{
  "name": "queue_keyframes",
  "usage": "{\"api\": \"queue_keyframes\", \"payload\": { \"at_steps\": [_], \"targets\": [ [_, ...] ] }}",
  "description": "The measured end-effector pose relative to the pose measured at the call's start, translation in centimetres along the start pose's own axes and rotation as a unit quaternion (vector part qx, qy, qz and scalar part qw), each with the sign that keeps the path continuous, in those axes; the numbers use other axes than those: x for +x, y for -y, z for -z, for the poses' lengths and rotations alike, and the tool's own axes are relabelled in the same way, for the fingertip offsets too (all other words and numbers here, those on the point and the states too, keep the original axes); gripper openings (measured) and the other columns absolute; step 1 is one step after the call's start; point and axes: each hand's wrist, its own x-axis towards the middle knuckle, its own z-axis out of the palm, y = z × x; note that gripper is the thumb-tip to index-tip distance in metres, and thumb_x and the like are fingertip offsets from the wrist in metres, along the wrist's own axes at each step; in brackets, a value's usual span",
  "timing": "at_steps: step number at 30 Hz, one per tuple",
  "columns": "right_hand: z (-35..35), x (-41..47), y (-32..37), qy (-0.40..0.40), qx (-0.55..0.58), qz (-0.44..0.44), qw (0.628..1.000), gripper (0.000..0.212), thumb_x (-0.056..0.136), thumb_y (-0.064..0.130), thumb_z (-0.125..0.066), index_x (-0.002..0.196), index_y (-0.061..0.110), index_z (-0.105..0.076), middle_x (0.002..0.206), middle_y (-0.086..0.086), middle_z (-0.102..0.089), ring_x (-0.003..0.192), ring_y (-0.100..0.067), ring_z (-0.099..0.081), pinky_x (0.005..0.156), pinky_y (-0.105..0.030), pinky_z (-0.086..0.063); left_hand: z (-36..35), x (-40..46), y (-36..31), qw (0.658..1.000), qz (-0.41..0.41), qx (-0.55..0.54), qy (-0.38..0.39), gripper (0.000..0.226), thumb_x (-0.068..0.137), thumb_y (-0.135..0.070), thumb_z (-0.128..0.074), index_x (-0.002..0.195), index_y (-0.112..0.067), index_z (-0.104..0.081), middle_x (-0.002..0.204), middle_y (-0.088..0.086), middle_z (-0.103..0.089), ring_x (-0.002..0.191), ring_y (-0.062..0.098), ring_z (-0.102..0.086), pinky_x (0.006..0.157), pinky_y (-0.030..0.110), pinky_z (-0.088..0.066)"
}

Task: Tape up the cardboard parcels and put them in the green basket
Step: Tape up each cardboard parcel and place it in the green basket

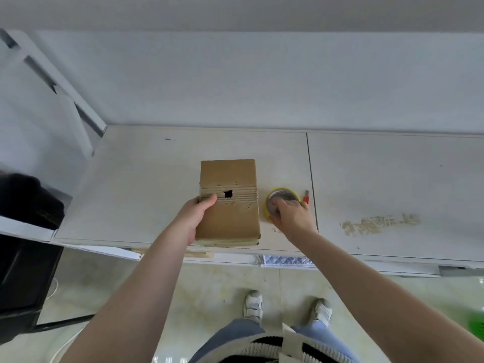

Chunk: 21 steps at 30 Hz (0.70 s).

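Head view: left hand (195, 218) grips the cardboard parcel (228, 203) by its left side at the table's (131, 179) near edge. Right hand (290, 217) curls over the tape roll (281, 203) (red cutter (306, 197) just beside). Bare tabletop spreads beyond; green basket (476, 323) sits at far right.

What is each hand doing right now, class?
Left hand: holds the cardboard parcel by its left edge, thumb on top.
Right hand: fingers curled on the yellow tape roll.
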Motion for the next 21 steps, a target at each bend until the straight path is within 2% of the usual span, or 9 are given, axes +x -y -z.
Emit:
{"api": "queue_keyframes", "payload": {
  "at_steps": [3,5,9,12,15,16,18,19,21],
  "targets": [
    [0.6,0.3,-0.4,-0.008,-0.02,0.021,1.0,0.013,0.095,0.029,-0.05,0.099,0.024,-0.061,0.089,-0.001,-0.071,0.094,-0.029,-0.06,0.086,-0.032,-0.028,-0.6,0.4,-0.4,1.0,0.001,0.002,0.014,0.046,0.089,-0.046,-0.066,0.128,-0.021,-0.058,0.13,0.0,-0.061,0.124,0.024,-0.052,0.114,0.047,-0.03],
    [1.4,0.3,-1.1,-0.062,-0.009,0.0,0.998,0.014,0.096,0.022,-0.047,0.096,0.021,-0.061,0.087,-0.005,-0.07,0.087,-0.032,-0.057,0.078,-0.032,-0.035,-1.4,0.5,-0.5,1.0,-0.007,0.009,0.027,0.042,0.091,-0.045,-0.063,0.126,-0.022,-0.057,0.123,-0.003,-0.06,0.117,0.02,-0.052,0.107,0.038,-0.032],
    [5.2,0.2,-3.5,-0.185,0.242,-0.107,0.946,0.018,0.098,0.017,-0.042,0.089,0.016,-0.058,0.073,0.002,-0.058,0.069,-0.02,-0.05,0.054,-0.029,-0.035,-4.2,0.3,-0.8,0.998,-0.017,0.011,0.066,0.031,0.095,-0.043,-0.058,0.118,-0.022,-0.057,0.111,-0.002,-0.065,0.092,0.01,-0.061,0.078,0.026,-0.045],
    [8.6,-0.5,-3.5,-0.221,0.391,-0.076,0.89,0.019,0.092,0.01,-0.043,0.078,0.01,-0.055,0.064,0.001,-0.047,0.058,-0.01,-0.039,0.049,-0.022,-0.028,-6.6,0.0,-1.0,0.994,-0.016,0.023,0.102,0.036,0.097,-0.042,-0.055,0.124,-0.018,-0.054,0.117,0.003,-0.065,0.091,0.011,-0.063,0.067,0.026,-0.049],
    [10.9,-2.0,-2.2,-0.202,0.459,-0.026,0.865,0.018,0.085,0.014,-0.04,0.072,0.011,-0.052,0.064,0.001,-0.042,0.056,-0.005,-0.035,0.049,-0.017,-0.026,-7.9,0.2,-0.6,0.99,-0.037,0.098,0.091,0.061,0.097,-0.047,-0.052,0.146,-0.016,-0.034,0.145,0.009,-0.047,0.122,0.024,-0.053,0.096,0.041,-0.049],
    [11.3,-2.6,-1.8,-0.187,0.465,-0.007,0.865,0.017,0.084,0.015,-0.04,0.071,0.013,-0.052,0.064,0.002,-0.041,0.057,-0.005,-0.035,0.051,-0.016,-0.027,-8.0,0.3,-0.5,0.981,-0.066,0.169,0.066,0.071,0.097,-0.049,-0.05,0.153,-0.016,-0.022,0.157,0.012,-0.029,0.139,0.029,-0.037,0.11,0.046,-0.037],
    [11.6,-3.6,-1.0,-0.152,0.463,0.029,0.873,0.018,0.083,0.014,-0.039,0.073,0.009,-0.052,0.065,-0.002,-0.041,0.059,-0.006,-0.036,0.053,-0.016,-0.028,-7.8,-0.3,-0.8,0.953,-0.155,0.26,-0.016,0.078,0.098,-0.051,-0.044,0.157,-0.017,-0.007,0.164,0.009,-0.004,0.151,0.023,-0.007,0.122,0.041,-0.013],
    [11.7,-4.0,-0.7,-0.135,0.461,0.046,0.876,0.019,0.084,0.013,-0.038,0.075,0.004,-0.052,0.066,-0.008,-0.041,0.06,-0.007,-0.036,0.055,-0.016,-0.028,-7.7,-0.9,-1.2,0.943,-0.217,0.248,-0.037,0.075,0.098,-0.052,-0.042,0.157,-0.018,-0.011,0.164,0.004,-0.008,0.151,0.017,-0.006,0.122,0.033,-0.011],
    [11.7,-4.7,-0.2,-0.107,0.462,0.077,0.877,0.022,0.086,0.01,-0.036,0.079,-0.005,-0.051,0.069,-0.02,-0.04,0.063,-0.01,-0.037,0.057,-0.017,-0.03,-7.7,-2.1,-2.2,0.932,-0.316,0.175,-0.014,0.071,0.092,-0.056,-0.042,0.152,-0.019,-0.032,0.153,-0.008,-0.037,0.144,0.007,-0.027,0.113,0.013,-0.02]
  ]
}}
